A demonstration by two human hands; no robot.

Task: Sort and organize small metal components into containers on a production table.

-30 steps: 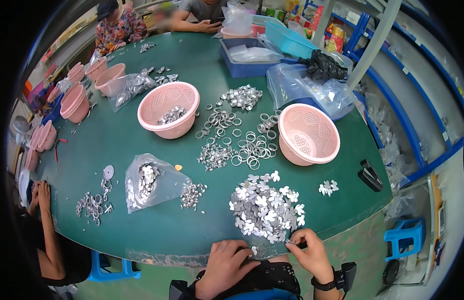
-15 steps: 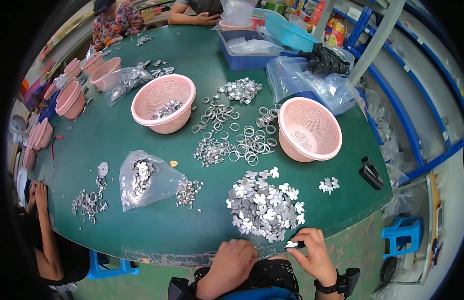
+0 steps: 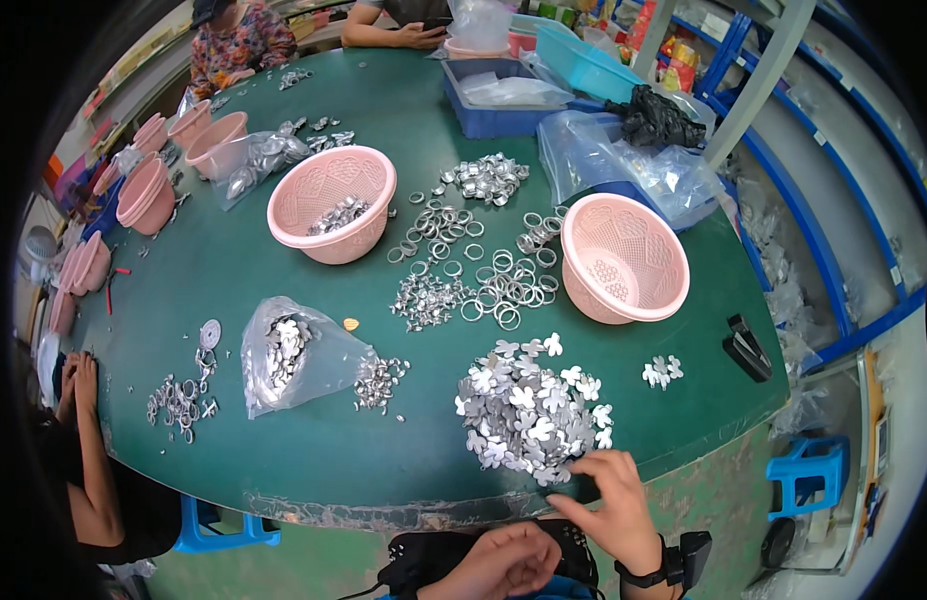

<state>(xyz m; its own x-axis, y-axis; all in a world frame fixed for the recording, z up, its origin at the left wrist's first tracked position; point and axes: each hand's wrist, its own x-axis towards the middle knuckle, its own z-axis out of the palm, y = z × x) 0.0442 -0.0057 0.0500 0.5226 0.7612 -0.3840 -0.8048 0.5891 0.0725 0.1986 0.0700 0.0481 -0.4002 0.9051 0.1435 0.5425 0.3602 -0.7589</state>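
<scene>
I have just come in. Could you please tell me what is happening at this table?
A person's right hand, fingers parted, is at the near right edge of a pile of flat silvery pieces. The left hand is half curled over the lap; whether it holds anything cannot be seen. A few similar pieces lie right of the pile, near a black stapler. Other people are around the table.

No legible text, labels or numbers.
</scene>
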